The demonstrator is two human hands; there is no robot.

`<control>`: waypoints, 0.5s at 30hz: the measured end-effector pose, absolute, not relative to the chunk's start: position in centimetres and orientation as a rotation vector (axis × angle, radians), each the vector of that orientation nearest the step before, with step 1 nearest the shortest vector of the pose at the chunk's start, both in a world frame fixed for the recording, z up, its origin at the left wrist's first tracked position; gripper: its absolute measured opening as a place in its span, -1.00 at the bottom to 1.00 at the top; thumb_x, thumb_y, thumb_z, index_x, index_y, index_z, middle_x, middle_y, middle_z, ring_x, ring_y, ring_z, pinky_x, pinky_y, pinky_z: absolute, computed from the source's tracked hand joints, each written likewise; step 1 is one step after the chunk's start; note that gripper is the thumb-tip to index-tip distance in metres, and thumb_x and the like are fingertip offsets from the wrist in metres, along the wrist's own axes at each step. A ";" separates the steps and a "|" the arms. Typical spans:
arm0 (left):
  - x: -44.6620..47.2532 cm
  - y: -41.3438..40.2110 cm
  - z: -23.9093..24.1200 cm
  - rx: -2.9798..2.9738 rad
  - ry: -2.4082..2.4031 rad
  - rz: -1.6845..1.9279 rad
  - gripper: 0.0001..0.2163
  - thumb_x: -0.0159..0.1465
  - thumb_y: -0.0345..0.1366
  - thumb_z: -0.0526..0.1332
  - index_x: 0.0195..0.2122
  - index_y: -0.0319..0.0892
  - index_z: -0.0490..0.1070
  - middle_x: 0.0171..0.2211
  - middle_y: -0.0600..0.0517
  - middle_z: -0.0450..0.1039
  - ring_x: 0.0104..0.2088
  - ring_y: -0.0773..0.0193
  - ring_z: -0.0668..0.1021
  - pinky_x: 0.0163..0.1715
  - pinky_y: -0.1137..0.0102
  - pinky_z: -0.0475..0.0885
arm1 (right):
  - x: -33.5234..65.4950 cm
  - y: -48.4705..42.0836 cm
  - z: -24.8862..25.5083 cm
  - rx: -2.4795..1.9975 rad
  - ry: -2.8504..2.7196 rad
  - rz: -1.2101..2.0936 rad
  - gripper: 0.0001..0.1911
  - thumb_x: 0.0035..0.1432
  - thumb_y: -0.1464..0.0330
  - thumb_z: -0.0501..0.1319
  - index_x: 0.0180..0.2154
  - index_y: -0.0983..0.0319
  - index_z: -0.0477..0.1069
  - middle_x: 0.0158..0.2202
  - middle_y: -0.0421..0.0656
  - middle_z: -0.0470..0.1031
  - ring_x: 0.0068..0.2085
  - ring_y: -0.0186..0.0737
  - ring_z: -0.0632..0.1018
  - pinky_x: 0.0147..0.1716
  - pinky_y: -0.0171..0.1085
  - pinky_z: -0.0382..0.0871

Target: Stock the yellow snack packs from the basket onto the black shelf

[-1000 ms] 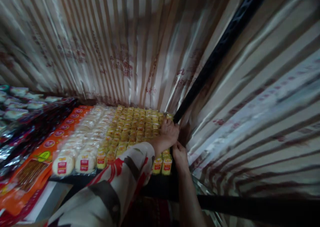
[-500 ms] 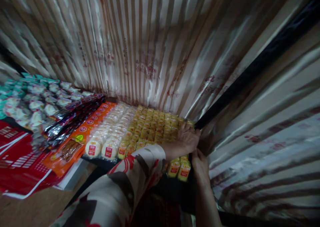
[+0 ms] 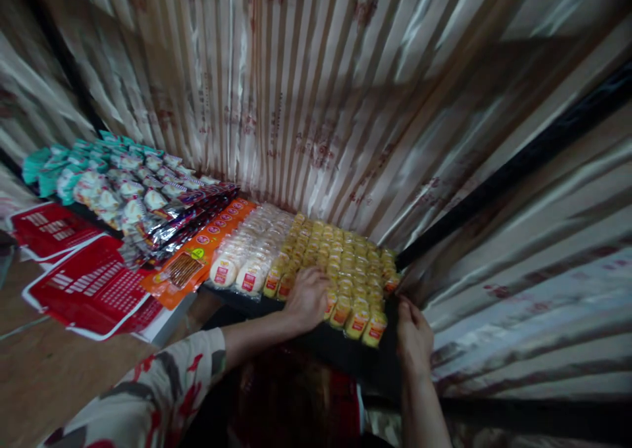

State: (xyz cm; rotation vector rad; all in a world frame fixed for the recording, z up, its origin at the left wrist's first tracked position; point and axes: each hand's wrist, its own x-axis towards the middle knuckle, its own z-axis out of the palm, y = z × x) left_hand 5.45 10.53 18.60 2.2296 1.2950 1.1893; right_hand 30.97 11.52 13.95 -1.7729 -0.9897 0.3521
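Note:
Rows of small yellow snack packets [image 3: 340,264] with red labels lie on a dark shelf [image 3: 345,356] in a corner. My left hand [image 3: 309,297] rests on the front rows of these packets, fingers curled down over them. My right hand [image 3: 413,339] grips the shelf's right front corner beside the last yellow packet [image 3: 374,328], fingers bent over the edge. White round packets [image 3: 247,264] lie in rows just left of the yellow ones.
Striped shiny sheeting [image 3: 306,93] walls in the corner, with a black post [image 3: 518,165] slanting along the right. To the left lie orange packets [image 3: 197,254], dark foil packets [image 3: 168,227], white-and-teal packets [image 3: 108,178] and red bags [image 3: 89,283] on a brown counter [image 3: 44,382].
My left hand has drawn back from the far right corner of the yellow packets to their front rows. My right hand stays at the shelf corner. The view has swung left.

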 end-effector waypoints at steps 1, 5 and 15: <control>3.4 9.9 18.2 2.189 1.358 1.243 -0.75 0.18 -0.48 0.03 -0.20 -0.18 0.44 -0.10 -0.06 0.41 0.07 0.18 0.30 0.11 0.27 0.23 | 30.2 10.6 14.7 -1.767 -0.964 0.325 -0.38 0.03 0.05 0.06 -0.02 0.35 0.41 -0.08 0.07 0.49 -0.04 0.03 0.47 0.02 -0.04 0.27; -4.5 8.7 17.2 1.978 1.796 1.334 -0.75 0.22 -0.44 0.03 -0.14 -0.17 0.43 -0.08 -0.09 0.34 0.00 0.15 0.33 0.06 0.23 0.26 | 26.0 6.6 16.5 -1.606 -0.922 0.309 -0.37 0.05 0.02 0.08 0.02 0.32 0.36 -0.03 0.07 0.46 -0.04 -0.03 0.48 -0.01 -0.07 0.32; -14.2 10.6 13.6 1.586 2.247 0.879 -0.58 0.22 -0.27 0.13 0.09 -0.28 0.25 -0.03 -0.17 0.35 0.02 0.06 0.37 0.07 0.24 0.24 | 16.0 0.4 16.2 -1.492 -1.012 0.614 -0.45 -0.02 0.01 0.19 -0.12 0.29 0.42 -0.14 0.04 0.53 -0.23 -0.10 0.56 -0.24 -0.18 0.44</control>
